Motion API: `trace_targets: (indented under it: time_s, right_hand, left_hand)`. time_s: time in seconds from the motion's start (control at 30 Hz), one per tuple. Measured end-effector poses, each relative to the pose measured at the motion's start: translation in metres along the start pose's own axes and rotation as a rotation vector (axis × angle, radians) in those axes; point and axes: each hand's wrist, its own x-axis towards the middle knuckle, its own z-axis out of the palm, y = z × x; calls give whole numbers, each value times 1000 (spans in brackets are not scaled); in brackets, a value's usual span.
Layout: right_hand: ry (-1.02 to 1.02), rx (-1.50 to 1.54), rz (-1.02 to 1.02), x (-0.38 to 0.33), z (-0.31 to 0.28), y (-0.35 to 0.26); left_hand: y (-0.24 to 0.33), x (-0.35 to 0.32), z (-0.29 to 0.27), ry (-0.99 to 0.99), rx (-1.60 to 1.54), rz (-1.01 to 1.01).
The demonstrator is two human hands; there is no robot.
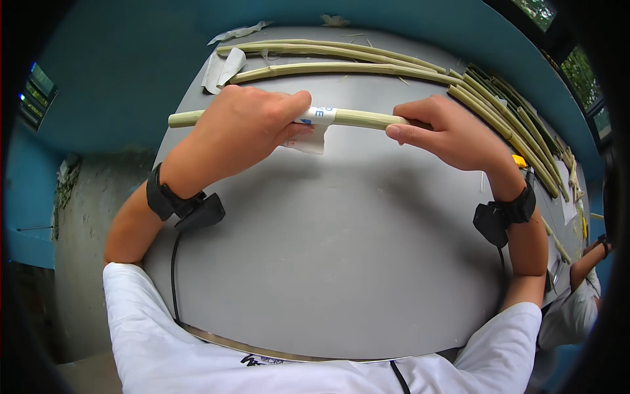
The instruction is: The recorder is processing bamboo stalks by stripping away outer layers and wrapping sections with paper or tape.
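Note:
A pale bamboo stick (364, 119) lies roughly level above the far half of the grey table, its left end showing past my left hand (239, 128). That hand is closed round a white sheet of paper (317, 134) with printed marks, which is folded over the stick; its loose lower edge hangs down. My right hand (446, 128) grips the stick near its right end, thumb below and fingers above, and hides that end. Each wrist carries a black strap with a small black device and a cable.
Long bamboo strips (341, 68) lie along the table's far side, beside a crumpled white paper (226, 67). More bamboo pieces (518, 125) are heaped at the far right, near a yellow-handled tool (519, 161). Another person's arm (588, 264) shows at the right edge of the grey table (328, 262).

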Motion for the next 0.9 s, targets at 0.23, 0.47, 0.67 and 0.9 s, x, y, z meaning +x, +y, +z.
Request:
trace_targets:
  time_s: [0.23,0.47,0.67,0.9]
  right_hand:
    - [-110,272,38,14,-18,12]
    - [-192,328,86,4,-33,11]
    - [105,-164,92,-15,-47,17]
    - [378,-919,-309,-10,-48,12]
  left_hand:
    - [10,44,-5,13,171,58]
    - [45,84,-9,-97,157,98]
    - [48,111,-6,-205,-112,-33]
    - [3,112,20,-660,-1274,-200]
